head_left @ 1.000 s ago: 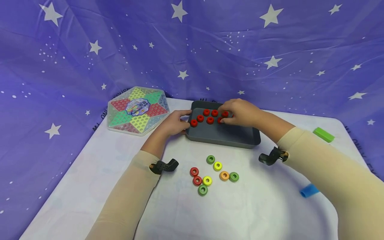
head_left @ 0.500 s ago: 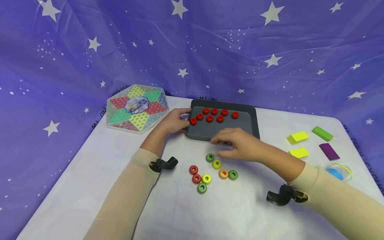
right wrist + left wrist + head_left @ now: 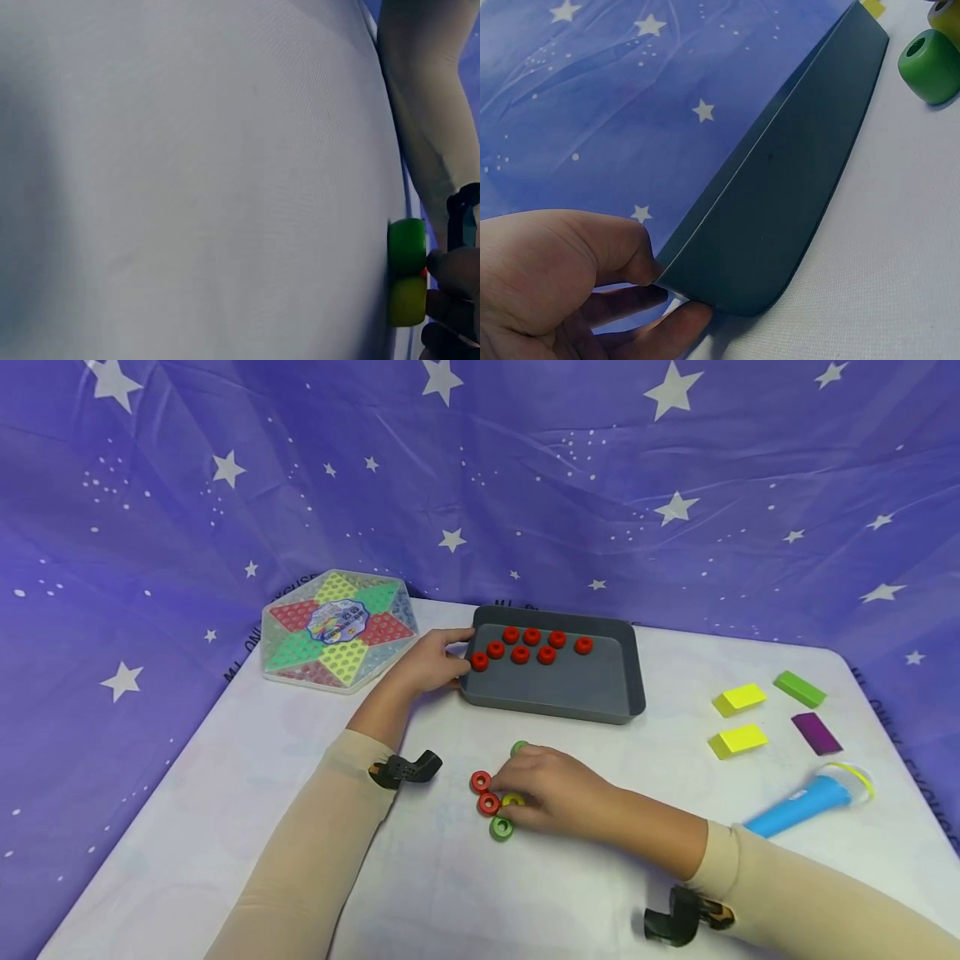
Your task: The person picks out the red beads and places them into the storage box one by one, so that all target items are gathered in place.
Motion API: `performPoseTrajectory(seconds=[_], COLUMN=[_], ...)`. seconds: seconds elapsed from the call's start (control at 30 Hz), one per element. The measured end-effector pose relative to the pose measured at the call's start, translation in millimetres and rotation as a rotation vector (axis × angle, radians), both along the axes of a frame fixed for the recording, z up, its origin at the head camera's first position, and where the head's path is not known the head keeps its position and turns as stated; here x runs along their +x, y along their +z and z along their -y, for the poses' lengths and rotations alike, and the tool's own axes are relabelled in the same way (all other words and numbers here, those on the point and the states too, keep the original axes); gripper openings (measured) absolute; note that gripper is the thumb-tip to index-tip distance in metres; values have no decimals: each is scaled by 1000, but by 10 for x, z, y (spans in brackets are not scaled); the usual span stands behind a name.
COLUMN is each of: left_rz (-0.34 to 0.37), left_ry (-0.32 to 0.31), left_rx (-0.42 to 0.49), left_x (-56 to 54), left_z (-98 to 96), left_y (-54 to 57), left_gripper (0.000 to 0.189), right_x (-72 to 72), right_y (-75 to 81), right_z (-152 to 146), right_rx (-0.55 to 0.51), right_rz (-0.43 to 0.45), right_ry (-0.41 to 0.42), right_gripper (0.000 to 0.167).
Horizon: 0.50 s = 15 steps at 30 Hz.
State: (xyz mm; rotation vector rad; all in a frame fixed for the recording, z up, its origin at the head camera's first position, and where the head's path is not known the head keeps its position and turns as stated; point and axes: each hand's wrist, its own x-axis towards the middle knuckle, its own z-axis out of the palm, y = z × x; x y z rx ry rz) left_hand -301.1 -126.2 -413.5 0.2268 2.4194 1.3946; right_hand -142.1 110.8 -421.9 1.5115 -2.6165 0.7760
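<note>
My left hand [image 3: 431, 662] grips the left end of a dark grey tray [image 3: 585, 689]; in the left wrist view the thumb lies at the corner of the tray's rim [image 3: 772, 180], fingers below. Several red ring-shaped beads [image 3: 520, 654] lie inside the tray. In front of it, my right hand [image 3: 558, 793] is low over loose beads, thumb and fingers apart, fingertips right at two red beads [image 3: 488, 803] and a yellow bead [image 3: 513, 800]. A green bead [image 3: 501, 828] lies just below the thumb; another green one peeks out behind the knuckles. The hand hides other beads.
A Chinese checkers board [image 3: 341, 628] in a clear case lies at the back left. To the right are two yellow blocks [image 3: 738, 741], a green block [image 3: 799, 689], a purple block [image 3: 817, 733] and a blue toy microphone [image 3: 806, 802]. A starry purple cloth [image 3: 525, 485] hangs behind.
My right hand has left the tray and come toward me, down and left to the loose beads. The red beads stay in the tray. My left hand keeps its hold.
</note>
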Motion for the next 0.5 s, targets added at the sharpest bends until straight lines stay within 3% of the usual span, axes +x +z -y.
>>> performPoseTrajectory(seconds=[0.33, 0.5], left_rz=[3, 0], left_ry=[1, -5], left_rx=[10, 13], left_x=[8, 9], left_z=[10, 10], left_y=[5, -5], left_gripper=[68, 68], right_x=[20, 21], right_y=[37, 31], right_z=[169, 192], right_rx=[163, 164], right_rz=[34, 24], right_ry=[-32, -11], right_gripper=[21, 22])
